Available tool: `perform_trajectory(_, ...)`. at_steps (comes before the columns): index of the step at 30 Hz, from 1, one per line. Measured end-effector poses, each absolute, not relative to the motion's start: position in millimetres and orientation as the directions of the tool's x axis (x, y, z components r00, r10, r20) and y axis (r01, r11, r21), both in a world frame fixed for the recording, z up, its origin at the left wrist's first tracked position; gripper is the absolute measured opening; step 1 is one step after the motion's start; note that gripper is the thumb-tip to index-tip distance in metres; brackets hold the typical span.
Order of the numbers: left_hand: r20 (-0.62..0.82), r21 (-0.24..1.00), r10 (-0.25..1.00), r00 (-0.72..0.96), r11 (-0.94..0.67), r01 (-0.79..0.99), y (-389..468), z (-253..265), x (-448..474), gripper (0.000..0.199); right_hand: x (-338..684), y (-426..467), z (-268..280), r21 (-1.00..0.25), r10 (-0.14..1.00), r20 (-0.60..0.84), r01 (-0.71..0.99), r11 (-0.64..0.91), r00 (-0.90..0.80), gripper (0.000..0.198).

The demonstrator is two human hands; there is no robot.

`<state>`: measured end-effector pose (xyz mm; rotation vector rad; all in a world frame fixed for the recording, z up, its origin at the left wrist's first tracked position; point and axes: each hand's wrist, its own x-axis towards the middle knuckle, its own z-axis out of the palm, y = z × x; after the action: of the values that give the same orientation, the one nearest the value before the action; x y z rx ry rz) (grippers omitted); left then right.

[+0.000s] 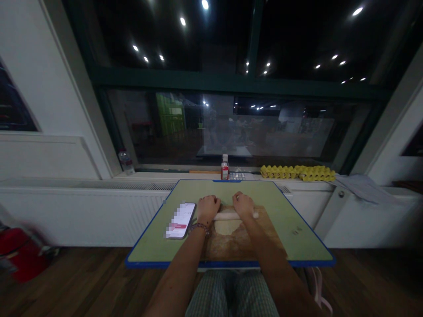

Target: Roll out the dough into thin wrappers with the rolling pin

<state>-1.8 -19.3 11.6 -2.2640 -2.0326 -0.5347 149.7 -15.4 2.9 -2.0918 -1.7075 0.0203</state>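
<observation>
A pale rolling pin lies crosswise over a flat sheet of dough on a wooden board. My left hand, with a beaded bracelet at the wrist, rests with curled fingers at the pin's left end. Over its right end is my right hand, its fingers also curled, and the pin's tip sticks out beyond it. The dough shows on the near side of the pin, between my forearms. Left of my left wrist lies a phone with its screen lit.
The board is on a green table with a blue edge. Behind it, the window sill holds a bottle with a red label, yellow egg trays and a clear bottle. A red object stands on the floor at left.
</observation>
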Motion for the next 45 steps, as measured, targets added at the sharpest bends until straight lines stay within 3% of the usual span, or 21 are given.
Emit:
perform_trajectory(5,0.281,0.180,0.957,0.077,-0.132,0.975,-20.2,11.9,-1.8,0.039,149.6,-13.2,0.3,-0.296,0.931,0.296,0.947,-0.125,0.215,0.033)
perform_trajectory(18,0.266,0.195,0.961,0.073,-0.128,0.973,-21.4,12.7,-2.0,0.040,149.7,-12.0,-0.6,-0.397,0.932,0.277,0.911,-0.110,0.233,0.031)
perform_trajectory(30,0.286,0.191,0.956,0.067,-0.125,0.974,-20.8,11.2,-1.7,0.040,149.5,-14.2,1.8,-0.305,0.927,0.306,0.945,-0.120,0.216,0.032)
perform_trajectory(45,0.291,0.195,0.954,0.071,-0.132,0.972,-20.8,11.5,-1.5,0.038,151.3,-7.9,-4.5,-0.355,0.933,0.310,0.933,-0.062,0.180,0.030)
